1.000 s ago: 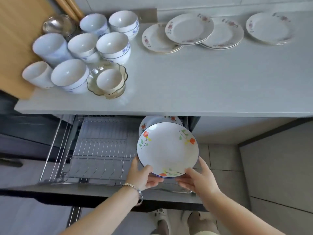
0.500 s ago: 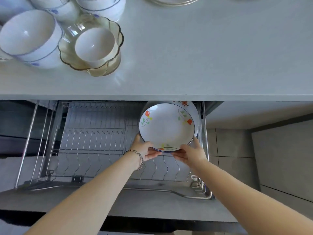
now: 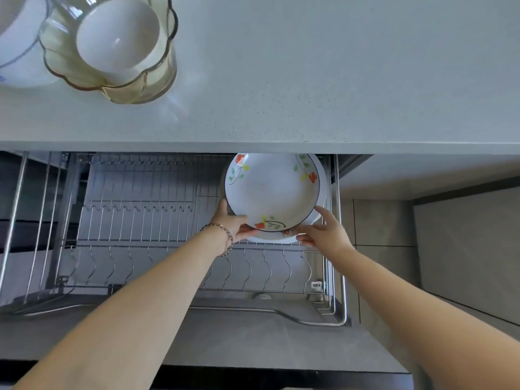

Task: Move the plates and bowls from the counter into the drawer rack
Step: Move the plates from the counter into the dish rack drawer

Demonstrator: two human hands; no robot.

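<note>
Position of flowered plate (image 3: 271,192): standing on edge, face toward the camera, at the far right corner of the drawer rack (image 3: 140,220). Its top rim is hidden under the front edge of the counter (image 3: 309,80). A second plate (image 3: 323,190) stands directly behind it. Only a thin crescent of that plate shows along the right and lower rims, so its pattern is hard to make out.

Left hand (image 3: 230,220): grips the flowered plate at its lower left rim. The thumb lies across the front face. The fingers pass behind the plate and are hidden. A bracelet (image 3: 222,235) sits on the wrist.

Right hand (image 3: 323,232): fingers spread and nearly straight. The index finger rests along the lower right rim, and the thumb points toward the bottom edge. Whether the lower fingertips touch the front plate or the one behind cannot be determined.

Rack wires to the left and along the near row carry nothing visible.

Counter, left end: a scalloped glass bowl (image 3: 112,66) holds a small white bowl (image 3: 118,38). Both are cut off by the top of the frame. Touching it on the left is a white bowl with a blue line (image 3: 19,52), cut off by the frame corner.
</note>
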